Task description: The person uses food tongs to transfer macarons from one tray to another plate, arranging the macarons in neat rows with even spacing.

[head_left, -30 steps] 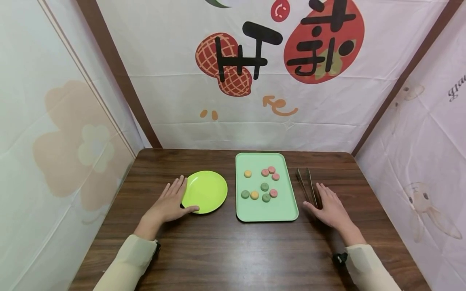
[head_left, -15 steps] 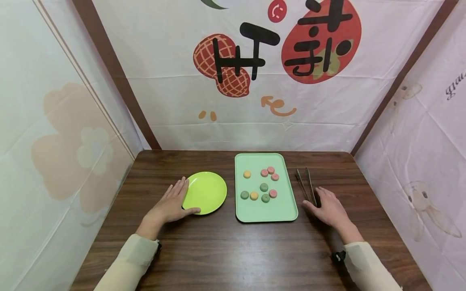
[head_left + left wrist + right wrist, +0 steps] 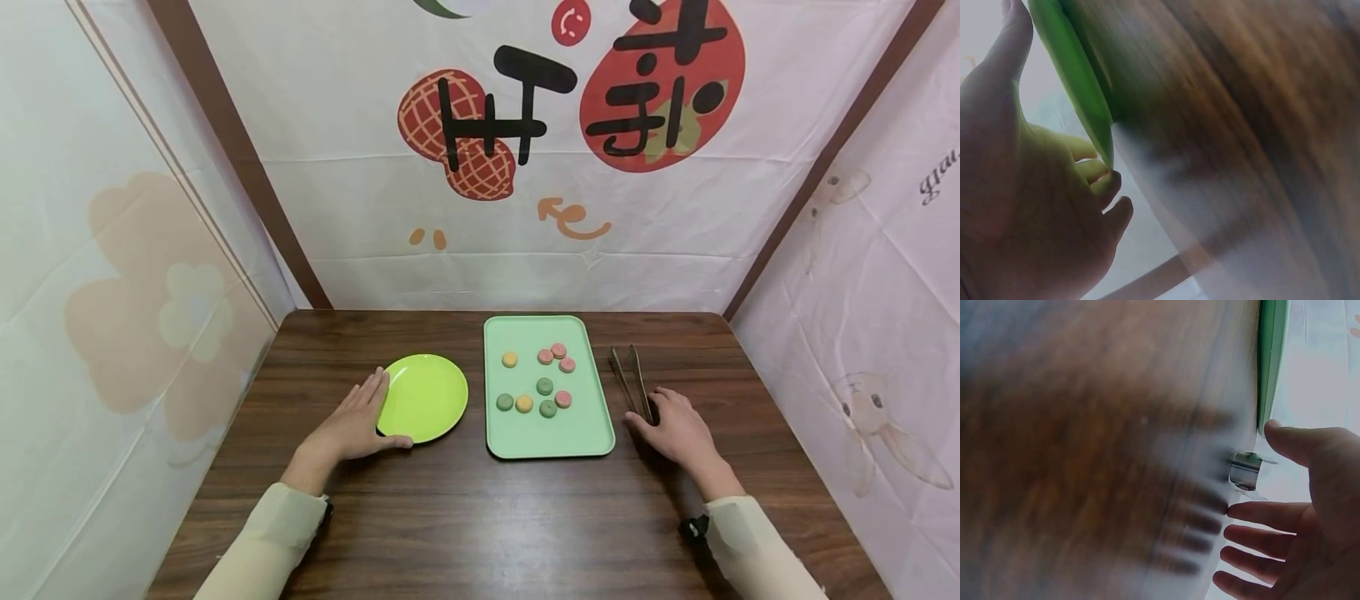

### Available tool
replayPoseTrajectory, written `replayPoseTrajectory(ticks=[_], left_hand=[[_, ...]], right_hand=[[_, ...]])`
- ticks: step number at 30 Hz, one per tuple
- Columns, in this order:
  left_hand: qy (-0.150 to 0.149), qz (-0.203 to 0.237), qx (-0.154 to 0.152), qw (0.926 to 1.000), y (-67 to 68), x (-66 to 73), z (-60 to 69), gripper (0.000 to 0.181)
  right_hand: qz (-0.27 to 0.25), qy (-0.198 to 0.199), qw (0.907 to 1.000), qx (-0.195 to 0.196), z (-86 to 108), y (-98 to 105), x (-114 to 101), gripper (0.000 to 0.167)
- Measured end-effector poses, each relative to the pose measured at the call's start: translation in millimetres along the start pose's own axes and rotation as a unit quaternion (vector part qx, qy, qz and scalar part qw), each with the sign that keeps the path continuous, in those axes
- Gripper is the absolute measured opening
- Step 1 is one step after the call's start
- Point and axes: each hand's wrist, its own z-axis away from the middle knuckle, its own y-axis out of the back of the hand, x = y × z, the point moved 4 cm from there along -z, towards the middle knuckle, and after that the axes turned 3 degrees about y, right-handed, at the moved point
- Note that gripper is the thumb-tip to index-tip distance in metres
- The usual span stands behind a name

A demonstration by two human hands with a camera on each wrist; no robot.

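In the head view my left hand (image 3: 348, 425) touches the left rim of a lime green plate (image 3: 426, 398), its fingers along the edge and its thumb at the near side. The left wrist view shows that hand (image 3: 1035, 187) against the plate's edge (image 3: 1075, 75). My right hand (image 3: 678, 429) is around the near end of metal tongs (image 3: 634, 387), thumb on one side and fingers on the other. In the right wrist view a gap shows between the thumb and the tongs' end (image 3: 1246, 471); the fingers of that hand (image 3: 1316, 512) are extended.
A mint green tray (image 3: 549, 437) lies between the plate and the tongs. On it are several small round pieces: pink (image 3: 563, 399), green (image 3: 544, 386) and yellow (image 3: 524, 403). Behind the brown table (image 3: 480, 533) hangs a printed cloth (image 3: 525, 267), with more cloth at both sides.
My right hand has drawn slightly closer around the tongs' near end, its fingers bending a little more. My left hand stays at the plate. The head view has shifted slightly.
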Motion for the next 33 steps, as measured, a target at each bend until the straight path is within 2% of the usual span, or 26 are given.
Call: replayPoseTrajectory(ticks=[12, 23, 28, 33], left_hand=[[0.008, 0.008, -0.008, 0.9999, 0.7, -0.5, -0.3, 0.137], [0.008, 0.005, 0.001, 1.0000, -3.5, -3.8, -2.9, 0.138], [0.011, 0.011, -0.004, 0.9999, -4.0, -1.9, -2.2, 0.138], [0.011, 0.010, -0.005, 0.9999, -3.5, 0.8, -0.9, 0.137]], right_hand=[[0.006, -0.013, 0.9998, 0.010, 1.1, 5.0, -2.4, 0.063], [-0.018, -0.010, 0.9994, 0.029, -1.3, 7.1, -1.6, 0.047], [-0.031, -0.018, 0.9988, 0.034, -2.1, 7.2, 0.2, 0.039], [-0.033, -0.014, 0.9979, 0.054, -3.2, 8.7, 1.9, 0.037]])
